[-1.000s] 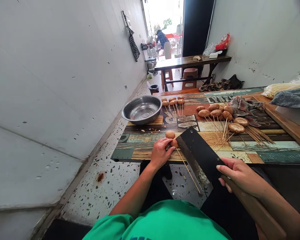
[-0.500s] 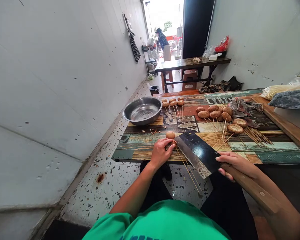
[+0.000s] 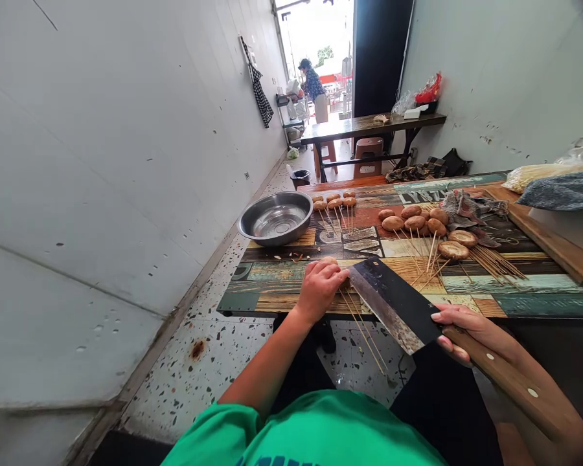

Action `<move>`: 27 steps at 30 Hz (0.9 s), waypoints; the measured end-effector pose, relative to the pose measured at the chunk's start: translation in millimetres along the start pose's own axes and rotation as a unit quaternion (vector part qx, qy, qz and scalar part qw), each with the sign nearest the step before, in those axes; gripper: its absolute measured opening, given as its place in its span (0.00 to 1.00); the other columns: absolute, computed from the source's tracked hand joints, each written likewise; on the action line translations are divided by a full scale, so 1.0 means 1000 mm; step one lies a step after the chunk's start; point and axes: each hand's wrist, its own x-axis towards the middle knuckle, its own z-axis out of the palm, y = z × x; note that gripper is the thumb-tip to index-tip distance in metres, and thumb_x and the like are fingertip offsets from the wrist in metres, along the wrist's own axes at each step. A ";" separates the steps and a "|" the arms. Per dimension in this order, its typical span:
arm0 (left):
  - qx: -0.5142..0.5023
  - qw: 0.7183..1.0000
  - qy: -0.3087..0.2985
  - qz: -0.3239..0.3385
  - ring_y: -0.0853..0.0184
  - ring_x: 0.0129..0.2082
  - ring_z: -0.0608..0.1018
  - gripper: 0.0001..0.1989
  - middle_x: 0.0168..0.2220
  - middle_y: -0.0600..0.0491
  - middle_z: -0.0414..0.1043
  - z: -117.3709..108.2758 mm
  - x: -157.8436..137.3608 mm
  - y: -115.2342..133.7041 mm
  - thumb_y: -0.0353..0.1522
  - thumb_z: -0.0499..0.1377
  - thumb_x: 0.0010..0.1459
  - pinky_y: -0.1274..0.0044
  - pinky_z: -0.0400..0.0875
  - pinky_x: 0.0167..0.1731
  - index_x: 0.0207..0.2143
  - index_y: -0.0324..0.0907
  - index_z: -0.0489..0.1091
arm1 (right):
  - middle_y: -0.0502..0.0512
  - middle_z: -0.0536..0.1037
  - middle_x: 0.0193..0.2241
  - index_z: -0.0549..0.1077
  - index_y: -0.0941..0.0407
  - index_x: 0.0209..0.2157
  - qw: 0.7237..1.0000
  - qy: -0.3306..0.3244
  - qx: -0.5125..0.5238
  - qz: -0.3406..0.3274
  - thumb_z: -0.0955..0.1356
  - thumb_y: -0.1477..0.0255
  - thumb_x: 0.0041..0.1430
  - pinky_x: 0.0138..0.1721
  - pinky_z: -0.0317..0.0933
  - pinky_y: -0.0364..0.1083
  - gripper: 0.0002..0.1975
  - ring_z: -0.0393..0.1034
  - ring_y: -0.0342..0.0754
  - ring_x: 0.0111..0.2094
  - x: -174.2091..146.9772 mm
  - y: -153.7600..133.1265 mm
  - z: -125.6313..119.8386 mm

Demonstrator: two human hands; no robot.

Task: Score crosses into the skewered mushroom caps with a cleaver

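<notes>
My right hand [image 3: 461, 331] is closed round the wooden handle of a broad, dark cleaver [image 3: 393, 303], fingers close to the blade. The blade slants up and left, with its front corner by my left fingers. At the table's near edge my left hand [image 3: 322, 288] is closed over a skewered brown piece, mostly hidden under the fingers. Thin wooden skewers [image 3: 366, 333] stick out from beneath that hand, over the edge. Further right lie several brown oval pieces [image 3: 415, 223] like mushroom caps on skewers; two [image 3: 454, 249] show pale, ringed faces.
A steel basin [image 3: 276, 220] stands at the table's left, beside more skewered pieces [image 3: 334, 200]. Scraps [image 3: 298, 257] lie in front. To the right are a grey cloth [image 3: 466, 207], loose skewers [image 3: 498, 262] and a wooden board [image 3: 548, 233]. A person [image 3: 313, 84] stands by the doorway.
My left hand has turned and moved slightly right, now covering more of the brown piece. The cleaver has shifted a little right and down, still in my right hand.
</notes>
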 end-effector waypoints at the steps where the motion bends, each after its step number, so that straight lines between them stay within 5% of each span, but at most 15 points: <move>1: 0.002 1.000 0.002 0.024 0.65 0.44 0.74 0.11 0.41 0.52 0.77 0.000 0.000 -0.001 0.34 0.53 0.65 0.69 0.61 0.49 0.44 0.48 0.74 | 0.49 0.71 0.16 0.61 0.52 0.25 1.000 -0.006 0.006 0.004 0.67 0.58 0.50 0.14 0.52 0.42 0.14 0.61 0.42 0.13 0.000 0.002 0.000; 5: 0.020 0.997 0.055 0.053 0.65 0.40 0.75 0.11 0.38 0.51 0.78 0.001 -0.008 -0.013 0.33 0.51 0.65 0.71 0.64 0.46 0.39 0.43 0.74 | 0.47 0.71 0.14 0.61 0.52 0.26 0.998 -0.018 0.066 0.019 0.71 0.60 0.46 0.12 0.53 0.40 0.16 0.60 0.41 0.12 0.002 0.009 -0.001; 9: 0.102 0.981 0.082 -0.143 0.62 0.38 0.75 0.09 0.35 0.49 0.77 -0.010 -0.020 -0.044 0.32 0.54 0.62 0.71 0.66 0.43 0.34 0.41 0.74 | 0.46 0.72 0.15 0.60 0.52 0.28 0.995 0.028 0.096 0.025 0.73 0.64 0.45 0.12 0.54 0.39 0.17 0.62 0.42 0.12 0.003 0.015 -0.001; 12: 0.153 0.944 0.006 -0.291 0.58 0.38 0.75 0.08 0.33 0.47 0.76 -0.023 -0.028 -0.071 0.33 0.56 0.59 0.69 0.67 0.41 0.32 0.40 0.75 | 0.49 0.74 0.15 0.59 0.52 0.31 0.996 0.030 0.075 0.022 0.72 0.62 0.46 0.12 0.55 0.38 0.18 0.64 0.43 0.12 0.002 0.016 0.000; 15: 0.150 0.928 -0.061 -0.335 0.57 0.40 0.76 0.09 0.35 0.45 0.76 -0.028 -0.031 -0.085 0.32 0.56 0.59 0.68 0.67 0.43 0.32 0.39 0.76 | 0.50 0.74 0.14 0.58 0.52 0.34 0.999 0.022 0.048 0.005 0.70 0.59 0.46 0.12 0.54 0.38 0.20 0.64 0.44 0.11 -0.001 0.017 0.004; 20: 0.047 0.968 0.035 -0.242 0.61 0.48 0.75 0.17 0.48 0.46 0.74 -0.010 -0.025 -0.069 0.24 0.52 0.59 0.68 0.68 0.52 0.49 0.41 0.72 | 0.48 0.74 0.14 0.57 0.52 0.30 0.999 0.033 -0.004 -0.042 0.68 0.58 0.48 0.15 0.55 0.39 0.18 0.65 0.43 0.12 -0.001 0.010 0.023; 23: -0.062 0.985 0.058 -0.153 0.63 0.51 0.74 0.13 0.48 0.47 0.75 0.011 -0.016 -0.052 0.30 0.54 0.62 0.70 0.68 0.54 0.48 0.41 0.72 | 0.46 0.74 0.14 0.58 0.53 0.27 0.995 0.040 -0.050 -0.077 0.66 0.58 0.50 0.15 0.56 0.39 0.15 0.65 0.42 0.12 0.006 -0.003 0.040; 27: -0.100 0.982 0.064 -0.149 0.63 0.49 0.76 0.11 0.48 0.46 0.75 0.031 -0.008 -0.041 0.30 0.57 0.61 0.69 0.71 0.53 0.45 0.40 0.74 | 0.44 0.73 0.13 0.58 0.53 0.25 0.993 0.034 -0.080 -0.084 0.65 0.60 0.49 0.16 0.56 0.39 0.13 0.64 0.41 0.12 0.018 -0.022 0.057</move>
